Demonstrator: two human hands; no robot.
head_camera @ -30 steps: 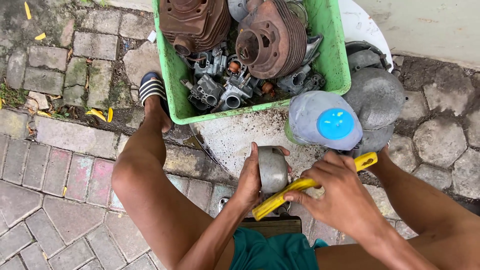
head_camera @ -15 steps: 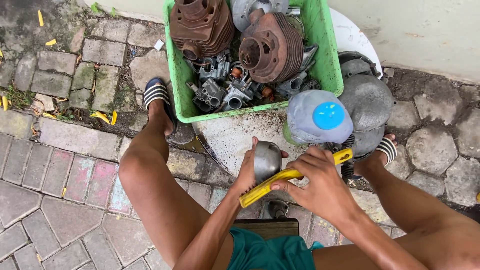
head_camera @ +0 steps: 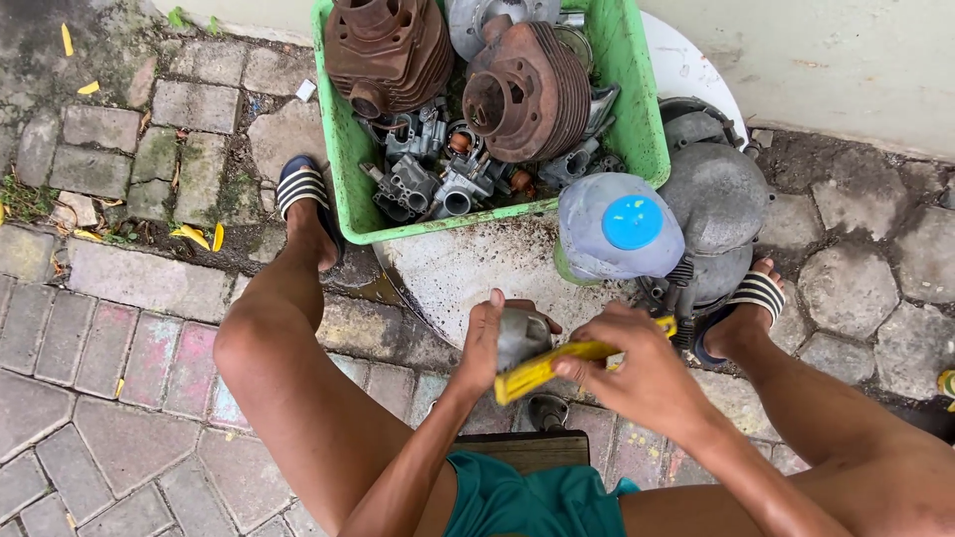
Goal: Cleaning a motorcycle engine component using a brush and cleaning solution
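a rounded grey metal part (head_camera: 521, 336) is gripped in the closed left hand (head_camera: 480, 350), low over the white disc (head_camera: 468, 273). a yellow brush (head_camera: 557, 362) is clasped in the right hand (head_camera: 637, 378). its long axis is laid across the part's near face, bristle end toward the left hand.

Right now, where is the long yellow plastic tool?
In the head view, the long yellow plastic tool is low at centre, gripped in the right hand and laid across the grey rounded metal part that the left hand holds.
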